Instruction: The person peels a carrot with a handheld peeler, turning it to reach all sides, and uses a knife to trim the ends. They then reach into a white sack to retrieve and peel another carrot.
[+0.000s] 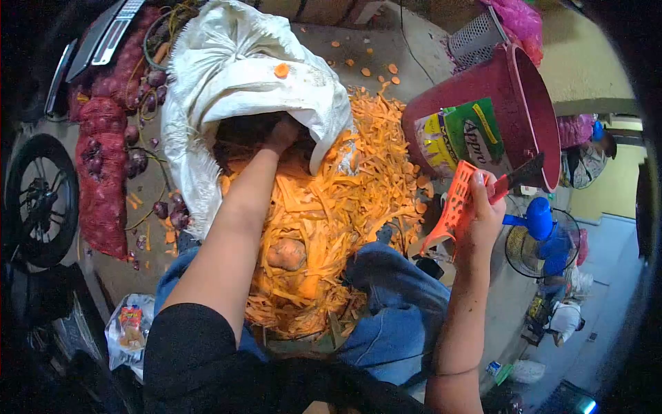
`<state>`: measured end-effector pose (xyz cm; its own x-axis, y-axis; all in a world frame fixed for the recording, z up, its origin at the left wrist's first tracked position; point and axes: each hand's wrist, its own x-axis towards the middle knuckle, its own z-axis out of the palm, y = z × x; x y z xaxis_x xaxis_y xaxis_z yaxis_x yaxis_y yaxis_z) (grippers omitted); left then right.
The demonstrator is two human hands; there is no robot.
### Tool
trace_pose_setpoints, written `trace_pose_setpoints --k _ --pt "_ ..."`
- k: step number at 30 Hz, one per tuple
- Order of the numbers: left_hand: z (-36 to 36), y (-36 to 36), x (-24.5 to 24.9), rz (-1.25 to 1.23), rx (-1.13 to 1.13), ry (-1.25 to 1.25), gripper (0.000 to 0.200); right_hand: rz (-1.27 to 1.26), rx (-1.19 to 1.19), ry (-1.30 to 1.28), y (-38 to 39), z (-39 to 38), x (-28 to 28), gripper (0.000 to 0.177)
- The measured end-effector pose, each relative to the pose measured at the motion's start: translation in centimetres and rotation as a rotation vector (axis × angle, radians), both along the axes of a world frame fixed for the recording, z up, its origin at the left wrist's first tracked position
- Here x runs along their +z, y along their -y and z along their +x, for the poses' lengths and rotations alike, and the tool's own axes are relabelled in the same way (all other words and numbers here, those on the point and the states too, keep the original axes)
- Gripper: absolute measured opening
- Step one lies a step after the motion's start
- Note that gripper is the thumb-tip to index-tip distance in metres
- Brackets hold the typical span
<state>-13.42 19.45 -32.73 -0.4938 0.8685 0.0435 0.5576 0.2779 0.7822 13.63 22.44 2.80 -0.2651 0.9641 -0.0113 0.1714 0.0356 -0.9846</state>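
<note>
My left hand [281,134] reaches into the mouth of a white woven sack [276,83]; its fingers are hidden in the dark opening. On the right, my right hand [484,210] is wrapped round an orange slotted peeler [458,207] and a knife with a red handle [502,186], its dark blade pointing up and right. Below the sack, orange peelings [331,221] are heaped between my legs. A round orange-brown root [286,254] lies on the heap, nearer to me than the sack.
A dark red tub [476,103] leans at the upper right, beside a grey basket [476,41]. Red net sacks of onions [103,179] and a wheel [43,200] stand left. At right are a fan [543,241] and a person in white [567,319].
</note>
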Motion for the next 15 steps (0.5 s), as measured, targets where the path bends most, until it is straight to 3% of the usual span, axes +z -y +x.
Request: trace_pose_setpoints --k 9,11,15 --pt "-1.0 -2.5 -2.4 -0.061 0.003 0.017 0.037 -0.068 -0.044 0.081 -0.3 -0.5 -1.6 0.017" --pt "-1.2 -2.3 -2.6 -0.025 0.046 0.055 0.036 0.003 -0.018 0.153 -0.5 -0.2 -2.0 0.017" --pt "-1.6 -1.3 -2.3 0.195 0.224 0.193 0.035 -0.089 -0.013 0.073 -0.2 -0.2 -1.0 0.016"
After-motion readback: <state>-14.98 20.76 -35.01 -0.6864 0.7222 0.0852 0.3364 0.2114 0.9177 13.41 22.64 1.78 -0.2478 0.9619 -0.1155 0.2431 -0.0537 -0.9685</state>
